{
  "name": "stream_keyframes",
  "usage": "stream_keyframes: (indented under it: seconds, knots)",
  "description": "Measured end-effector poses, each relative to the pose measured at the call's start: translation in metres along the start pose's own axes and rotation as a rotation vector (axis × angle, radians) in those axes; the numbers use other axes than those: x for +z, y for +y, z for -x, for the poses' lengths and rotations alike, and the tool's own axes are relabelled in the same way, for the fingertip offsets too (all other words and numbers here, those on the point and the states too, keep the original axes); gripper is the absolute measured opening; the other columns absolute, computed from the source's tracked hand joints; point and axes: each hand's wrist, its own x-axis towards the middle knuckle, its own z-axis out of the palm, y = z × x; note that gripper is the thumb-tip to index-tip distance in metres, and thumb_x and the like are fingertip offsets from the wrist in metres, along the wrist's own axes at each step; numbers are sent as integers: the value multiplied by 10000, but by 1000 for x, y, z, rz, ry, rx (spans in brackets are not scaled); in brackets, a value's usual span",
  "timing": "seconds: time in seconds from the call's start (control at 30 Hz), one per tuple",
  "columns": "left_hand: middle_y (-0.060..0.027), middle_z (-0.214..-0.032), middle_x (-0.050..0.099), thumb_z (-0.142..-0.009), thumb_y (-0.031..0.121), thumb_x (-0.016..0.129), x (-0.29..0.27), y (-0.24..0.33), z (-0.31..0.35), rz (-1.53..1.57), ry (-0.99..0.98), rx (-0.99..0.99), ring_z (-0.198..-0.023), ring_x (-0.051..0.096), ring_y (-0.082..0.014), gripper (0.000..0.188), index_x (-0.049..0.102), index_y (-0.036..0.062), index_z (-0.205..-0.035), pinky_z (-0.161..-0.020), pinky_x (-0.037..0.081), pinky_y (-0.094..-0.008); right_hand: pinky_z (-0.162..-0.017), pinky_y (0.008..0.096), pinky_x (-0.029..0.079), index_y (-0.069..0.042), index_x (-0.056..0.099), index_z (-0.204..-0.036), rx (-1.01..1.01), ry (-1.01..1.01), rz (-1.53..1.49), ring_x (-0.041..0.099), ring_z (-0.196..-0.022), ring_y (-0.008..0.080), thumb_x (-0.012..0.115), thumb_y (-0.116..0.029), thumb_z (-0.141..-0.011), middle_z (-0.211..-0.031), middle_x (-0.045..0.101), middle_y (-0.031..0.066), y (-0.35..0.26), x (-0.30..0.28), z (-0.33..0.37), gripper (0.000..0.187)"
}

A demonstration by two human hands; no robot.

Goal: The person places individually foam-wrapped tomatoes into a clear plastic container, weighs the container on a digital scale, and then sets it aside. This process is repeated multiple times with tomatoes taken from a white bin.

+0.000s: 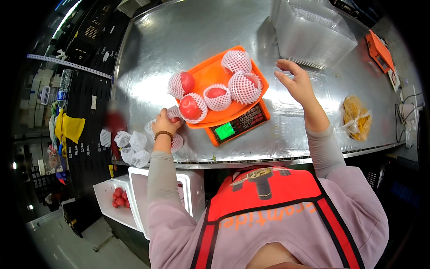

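Observation:
Several tomatoes in white foam net sleeves, one of them a red tomato (190,108) at the near left, lie in an orange tray (204,76). The tray rests on a digital scale (242,123) with a lit green display. At the tray's left edge, my left hand (163,125) is closed around a tomato (174,119) in a foam net, partly hidden by the fingers. Another netted tomato (177,142) is by its wrist. My right hand (296,83) is raised right of the tray, fingers apart and holding nothing. Beneath it is a clear plastic container (293,105), hard to make out.
Foam nets (134,145) lie at the table's left edge. A tall stack of clear plastic containers (313,38) stands far right. Further right are a bag of yellow rubber bands (357,117) and an orange device (380,51). White foam boxes (107,190) with tomatoes (120,198) sit below the near edge.

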Motion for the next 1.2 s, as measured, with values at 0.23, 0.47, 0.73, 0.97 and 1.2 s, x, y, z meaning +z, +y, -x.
stream_keyframes:
  seconds: [0.23,0.47,0.73,0.97,1.2]
  knots:
    - [-232,-1269,510,-732,285,741,-60,-28,-58,391,327,155,-1161,525,-343,681,465,24,-1297,-927,445,-392,-919,380,456,-45,572,-1194,-37,-146,157,575,-1090,275,695,-298,-764,-1192,585,161,-4,18,-42,514]
    - [-240,-1250,533,-636,494,762,-102,108,-50,129,-61,222,-1114,553,-369,855,483,4,-1279,-920,463,-398,-979,433,406,-63,476,-1302,-174,-243,515,480,-1184,378,727,-397,-690,-1353,426,205,-33,76,-75,741]
    - [-184,-1097,597,-687,164,712,-128,101,-36,910,-32,341,-1010,598,-227,647,457,6,-1260,-887,483,-318,-850,393,499,-31,505,-1255,-194,-224,-107,595,-1025,305,664,-289,-821,-1160,576,205,-69,94,-47,530]
    - [-124,-1292,445,-719,96,641,-113,195,76,1857,-10,818,-1139,507,-230,799,238,59,-1408,-1000,423,-368,-693,285,508,-21,568,-1165,91,-55,-777,607,-823,188,592,-294,-903,-974,622,109,-107,64,13,379]
    - [-108,-1284,433,-717,130,763,-66,255,119,1876,-475,730,-1134,499,-229,853,247,74,-1395,-938,478,-351,-591,363,477,-42,631,-903,-470,359,222,572,-693,292,660,-93,-784,-767,588,94,-64,-26,59,133]
